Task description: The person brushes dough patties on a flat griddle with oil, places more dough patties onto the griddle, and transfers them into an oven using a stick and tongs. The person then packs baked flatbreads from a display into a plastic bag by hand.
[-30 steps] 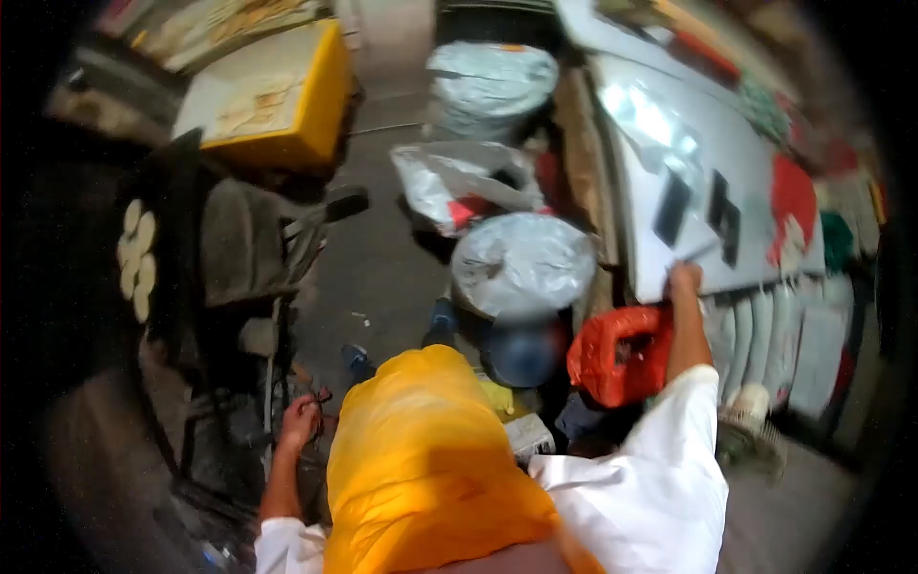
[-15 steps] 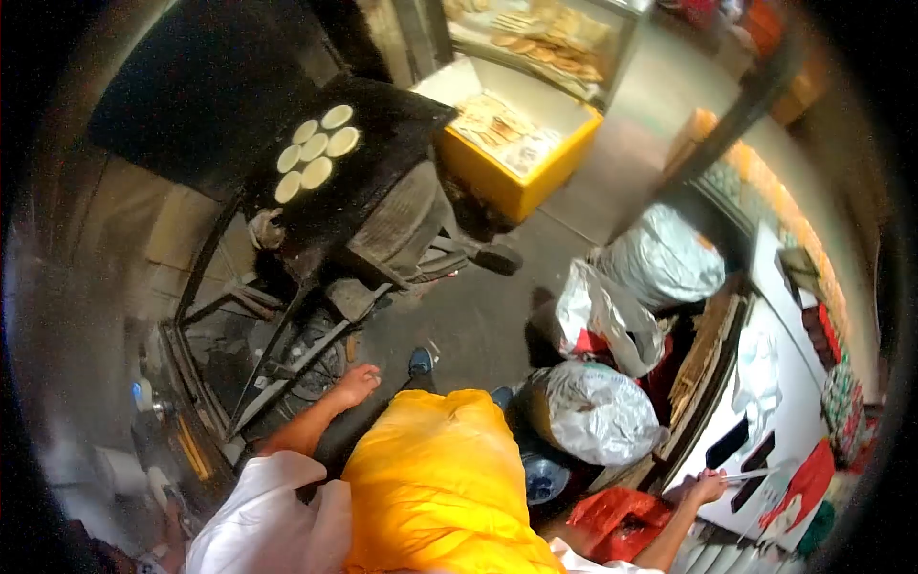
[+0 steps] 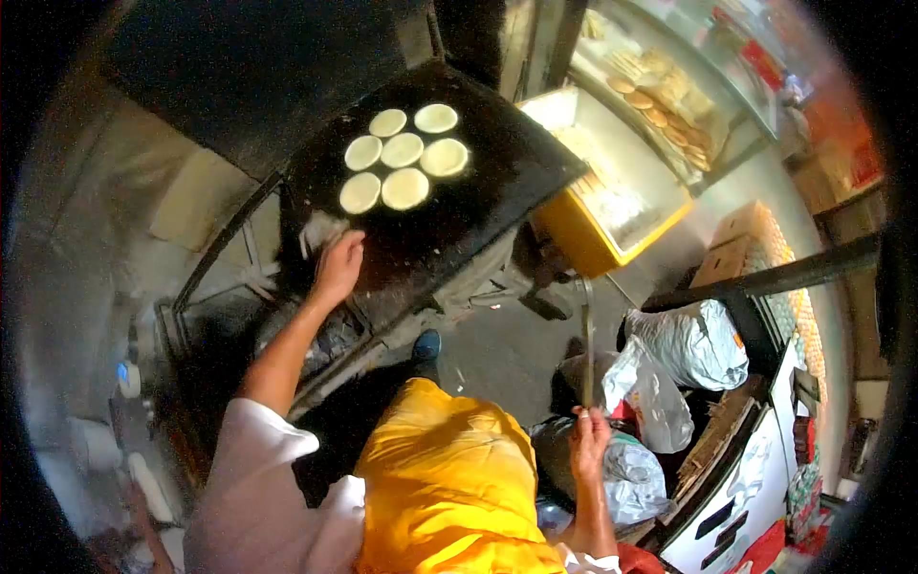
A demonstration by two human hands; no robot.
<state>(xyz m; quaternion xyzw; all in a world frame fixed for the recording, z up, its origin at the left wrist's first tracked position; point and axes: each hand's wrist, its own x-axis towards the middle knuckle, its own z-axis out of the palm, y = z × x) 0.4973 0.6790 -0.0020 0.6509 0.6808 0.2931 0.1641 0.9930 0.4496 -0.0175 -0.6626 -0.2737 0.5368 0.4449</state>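
Note:
Several pale round flatbreads (image 3: 402, 150) lie on the black griddle (image 3: 488, 143). My left hand (image 3: 339, 264) reaches to the griddle's near left edge, beside a crumpled greyish cloth (image 3: 320, 231). Its fingers are bent together, and whether they grip the cloth I cannot make out. My right hand (image 3: 591, 442) is closed on the end of a long thin flat tool (image 3: 588, 340), which points away from me over the floor towards the yellow box.
A yellow box (image 3: 612, 251) with a white inside stands right of the griddle. Behind it a glass case holds flatbreads (image 3: 660, 110). Grey plastic bags (image 3: 688, 344) sit at the right, beside a white table (image 3: 736, 507). A dark bar (image 3: 765, 277) crosses the right side.
The view has swung from the white table towards the griddle. My left hand has risen from beside my apron to the griddle's edge. My right hand has brought the tool away from the table.

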